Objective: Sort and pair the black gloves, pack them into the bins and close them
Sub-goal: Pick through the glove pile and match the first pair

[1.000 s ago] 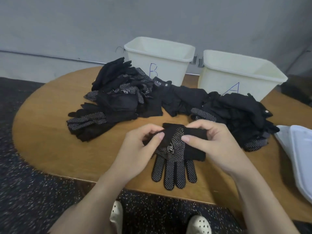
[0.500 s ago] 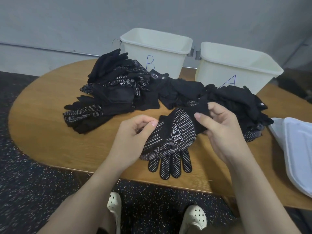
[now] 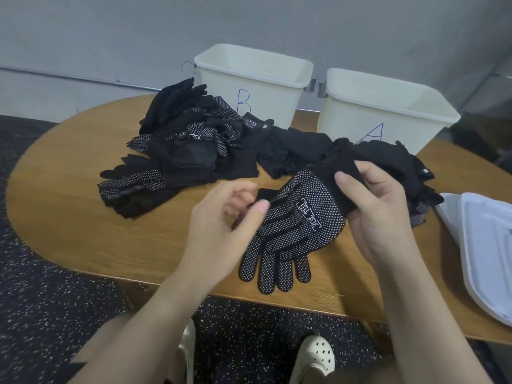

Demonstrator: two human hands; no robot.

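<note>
A black glove with white dots lies across a second dotted glove, whose fingers point at the table's near edge. My right hand grips the upper glove by its plain black cuff. My left hand pinches the same glove's thumb-side edge between thumb and forefinger. Behind them a long heap of black gloves stretches across the table. Two open white bins stand at the back: bin B on the left, bin A on the right.
The wooden oval table has bare wood at the near left. White bin lids lie stacked at the right edge. Dark speckled floor and my shoes show below the table's near edge. A grey wall rises behind the bins.
The folded glove has been opened out and lifted, now slanting up to the right. My right hand moved up to its cuff; my left hand shifted to its side edge.
</note>
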